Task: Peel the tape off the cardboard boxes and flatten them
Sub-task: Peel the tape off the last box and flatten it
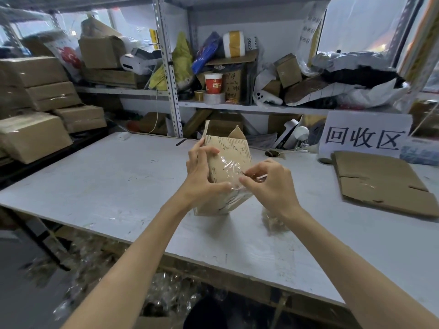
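Observation:
A small brown cardboard box (229,150) stands tilted on the white table (114,176), its top flaps open. Clear tape (231,168) runs crinkled across its near face. My left hand (202,173) grips the box's left side, thumb on the face and fingers curled behind the edge. My right hand (268,180) pinches a loose strip of the clear tape at the box's right edge, between thumb and forefinger. The box's lower right part is hidden behind my hands.
A flattened cardboard box (380,181) lies at the table's right, below a white sign (363,135). A crumpled wad of tape (273,220) lies by my right wrist. Taped boxes (40,110) are stacked at left. Cluttered shelves (237,106) stand behind; tape scraps litter the floor.

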{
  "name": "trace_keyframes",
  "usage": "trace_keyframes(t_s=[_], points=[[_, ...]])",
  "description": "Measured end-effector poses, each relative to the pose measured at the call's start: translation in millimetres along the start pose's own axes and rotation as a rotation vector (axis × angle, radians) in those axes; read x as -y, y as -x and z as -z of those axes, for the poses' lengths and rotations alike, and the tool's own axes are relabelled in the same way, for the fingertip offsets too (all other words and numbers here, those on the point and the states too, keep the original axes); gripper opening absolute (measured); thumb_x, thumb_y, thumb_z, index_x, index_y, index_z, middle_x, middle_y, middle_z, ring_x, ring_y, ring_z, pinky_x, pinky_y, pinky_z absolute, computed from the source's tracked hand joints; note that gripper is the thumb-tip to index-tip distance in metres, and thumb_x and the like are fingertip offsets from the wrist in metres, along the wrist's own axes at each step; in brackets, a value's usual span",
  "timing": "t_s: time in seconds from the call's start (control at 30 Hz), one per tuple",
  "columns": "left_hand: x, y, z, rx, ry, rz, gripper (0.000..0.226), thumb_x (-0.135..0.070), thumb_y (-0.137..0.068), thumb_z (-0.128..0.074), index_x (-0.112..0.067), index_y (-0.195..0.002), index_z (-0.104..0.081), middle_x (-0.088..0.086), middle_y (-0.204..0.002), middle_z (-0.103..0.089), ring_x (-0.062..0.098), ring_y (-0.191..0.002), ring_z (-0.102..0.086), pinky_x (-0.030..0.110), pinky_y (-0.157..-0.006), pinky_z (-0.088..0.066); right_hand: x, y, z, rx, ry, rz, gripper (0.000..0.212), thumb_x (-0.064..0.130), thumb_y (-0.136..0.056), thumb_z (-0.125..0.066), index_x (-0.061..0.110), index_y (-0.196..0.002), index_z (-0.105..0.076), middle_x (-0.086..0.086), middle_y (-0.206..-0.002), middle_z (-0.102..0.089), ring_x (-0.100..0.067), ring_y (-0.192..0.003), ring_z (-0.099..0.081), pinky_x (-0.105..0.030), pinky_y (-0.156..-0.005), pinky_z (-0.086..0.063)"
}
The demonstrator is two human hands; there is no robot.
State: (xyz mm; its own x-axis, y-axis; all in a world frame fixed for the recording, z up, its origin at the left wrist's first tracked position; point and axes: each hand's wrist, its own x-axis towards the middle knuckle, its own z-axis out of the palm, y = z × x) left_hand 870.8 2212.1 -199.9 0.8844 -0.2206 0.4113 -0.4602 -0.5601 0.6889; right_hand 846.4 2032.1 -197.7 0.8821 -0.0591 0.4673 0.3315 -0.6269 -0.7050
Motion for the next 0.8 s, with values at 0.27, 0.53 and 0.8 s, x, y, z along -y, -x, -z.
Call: trace_keyframes(t_s=[0.27, 0.53, 0.8], points=[[3, -9, 5, 0.022, 0.151, 0.156, 0.074, -0.037, -0.052, -0.087, -0.048, -0.107, -0.039, -0.022, -0.145, -0.011, 0.013, -0.135, -0.021, 0.033, -0.114, -0.029, -8, -4, -1, 0.024, -0.075, 0.012, 0.020, 0.013, -0.084, -0.070, 0.013, -0.103, -0.075, 0.004, -0.100, -0.071, -0.008, -0.088, -0.065, -0.026, -0.087, -0.054], [1, -15, 0, -0.066, 0.128, 0.204, 0.066, -0.020, -0.066, -0.087, -0.041, -0.109, -0.042, -0.015, -0.140, -0.018, 0.009, -0.124, -0.026, 0.038, -0.110, -0.039, -4, -8, -2, -0.012, -0.025, -0.007, 0.018, 0.033, -0.084, -0.070, 0.019, -0.093, -0.078, 0.008, -0.094, -0.073, -0.005, -0.079, -0.064, -0.025, -0.075, -0.054], [-4, -14, -3, -0.113, 0.125, 0.118, 0.068, -0.006, -0.064, -0.086, -0.030, -0.110, -0.043, -0.009, -0.140, -0.023, 0.008, -0.121, -0.036, 0.014, -0.091, -0.042, 2, -6, -1, 0.012, 0.129, -0.001, 0.031, 0.048, -0.077, -0.072, 0.019, -0.087, -0.078, 0.005, -0.085, -0.072, -0.009, -0.074, -0.062, -0.031, -0.069, -0.053]])
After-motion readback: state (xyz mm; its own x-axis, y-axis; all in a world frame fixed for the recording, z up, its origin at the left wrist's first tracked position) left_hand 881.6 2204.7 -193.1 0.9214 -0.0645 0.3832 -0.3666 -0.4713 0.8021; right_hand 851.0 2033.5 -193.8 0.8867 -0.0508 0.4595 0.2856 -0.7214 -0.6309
